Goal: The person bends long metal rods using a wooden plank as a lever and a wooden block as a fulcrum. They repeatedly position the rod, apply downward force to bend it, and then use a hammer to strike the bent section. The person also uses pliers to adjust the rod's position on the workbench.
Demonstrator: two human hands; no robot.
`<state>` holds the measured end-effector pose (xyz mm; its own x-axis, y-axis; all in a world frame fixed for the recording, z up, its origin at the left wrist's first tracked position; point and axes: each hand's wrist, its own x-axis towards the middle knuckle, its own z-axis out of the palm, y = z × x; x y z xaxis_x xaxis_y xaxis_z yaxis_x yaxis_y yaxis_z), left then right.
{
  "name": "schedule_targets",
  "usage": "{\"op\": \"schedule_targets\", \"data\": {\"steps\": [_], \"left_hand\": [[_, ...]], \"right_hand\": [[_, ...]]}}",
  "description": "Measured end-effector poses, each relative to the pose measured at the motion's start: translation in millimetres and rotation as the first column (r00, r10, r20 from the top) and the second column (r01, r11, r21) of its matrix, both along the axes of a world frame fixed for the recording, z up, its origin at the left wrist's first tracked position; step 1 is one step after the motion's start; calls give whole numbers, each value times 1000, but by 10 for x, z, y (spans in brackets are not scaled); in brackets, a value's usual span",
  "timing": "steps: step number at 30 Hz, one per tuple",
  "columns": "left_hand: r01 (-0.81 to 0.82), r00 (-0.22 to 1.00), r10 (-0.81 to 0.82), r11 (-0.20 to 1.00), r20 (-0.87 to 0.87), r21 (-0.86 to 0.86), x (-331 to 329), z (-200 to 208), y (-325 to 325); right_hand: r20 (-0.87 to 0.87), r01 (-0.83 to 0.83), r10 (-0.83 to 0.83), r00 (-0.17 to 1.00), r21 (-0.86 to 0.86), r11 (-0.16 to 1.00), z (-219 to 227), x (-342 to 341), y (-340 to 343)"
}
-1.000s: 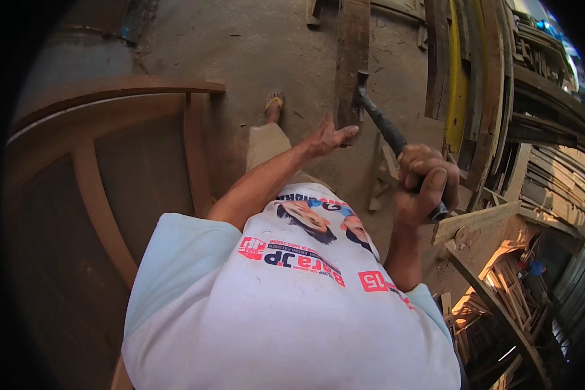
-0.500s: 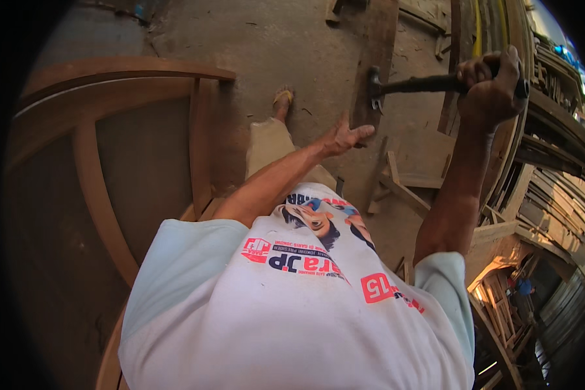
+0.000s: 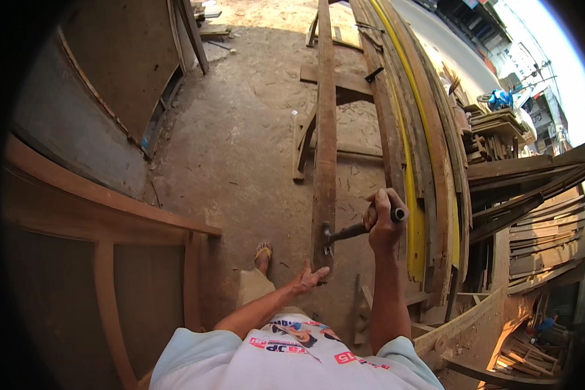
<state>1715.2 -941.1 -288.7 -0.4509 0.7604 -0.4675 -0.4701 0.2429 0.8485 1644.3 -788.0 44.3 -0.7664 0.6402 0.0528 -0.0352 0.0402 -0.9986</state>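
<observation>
My right hand point(image 3: 385, 218) is wrapped round the dark handle of a claw hammer point(image 3: 350, 231). The hammer's head lies over the near end of a long brown wooden plank point(image 3: 325, 149), which stretches away from me. At that near end is my left hand point(image 3: 307, 279), thumb and fingers spread apart, against or just beside the plank's edge. Whether its hidden fingers touch the underside I cannot tell.
Low wooden trestles point(image 3: 344, 83) stand under the plank. Long boards, some with a yellow edge point(image 3: 415, 221), are stacked on the right. A brown wooden frame point(image 3: 104, 250) stands at my left. Shavings litter the concrete floor point(image 3: 234, 143).
The view has tilted up, showing more of the plank and the yard beyond. The hammer and both hands now appear lower in view, and the left hand is at the plank's end.
</observation>
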Motion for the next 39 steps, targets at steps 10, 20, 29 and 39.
{"op": "schedule_targets", "data": {"steps": [10,20,29,39], "left_hand": [[528,830,-514,850,218,-4,-486,198,-29],[652,710,-701,691,-69,-311,-843,488,-39],[-159,986,112,861,-125,-484,-1854,-22,-835],[-113,986,31,846,-163,-521,-2443,-201,-1081]], "right_hand": [[-179,237,-240,954,-34,971,-370,545,-36],[-260,426,-449,855,-144,893,-510,964,65],[-535,302,-516,669,-439,846,-905,1131,-51],[-354,313,-564,746,-561,767,-659,745,422]]}}
